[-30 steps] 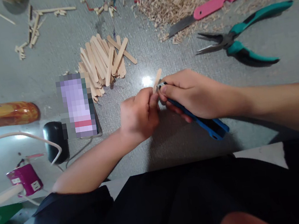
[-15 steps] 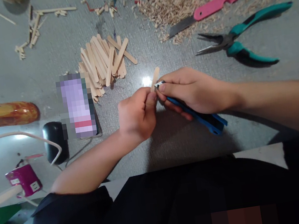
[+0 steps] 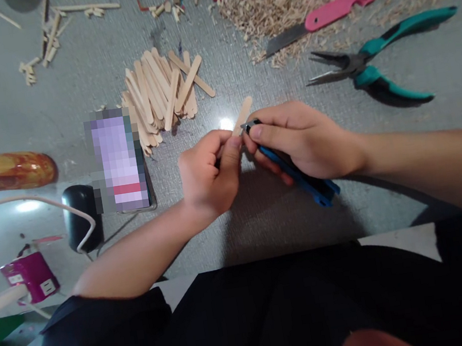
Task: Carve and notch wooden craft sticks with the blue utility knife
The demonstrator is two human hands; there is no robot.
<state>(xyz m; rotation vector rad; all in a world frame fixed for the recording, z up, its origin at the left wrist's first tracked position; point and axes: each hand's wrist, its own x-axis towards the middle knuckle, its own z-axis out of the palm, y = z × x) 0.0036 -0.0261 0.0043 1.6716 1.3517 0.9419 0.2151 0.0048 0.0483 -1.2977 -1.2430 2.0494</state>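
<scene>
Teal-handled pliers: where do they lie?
Head view, upper right: the teal-handled pliers lie on the grey surface, beyond the right hand, near the pink-handled knife.

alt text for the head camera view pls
Seen from above, a person's left hand pinches a flat wooden stick while the right hand holds the tip of a blue utility knife at it, over a grey surface. Behind lie a pile of sticks, wood shavings, a pink-handled knife and teal pliers.

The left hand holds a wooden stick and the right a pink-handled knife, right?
No: the head view shows the right hand gripping a blue-handled knife; the pink-handled knife lies on the grey surface beyond. The left hand does hold the wooden stick.
</scene>
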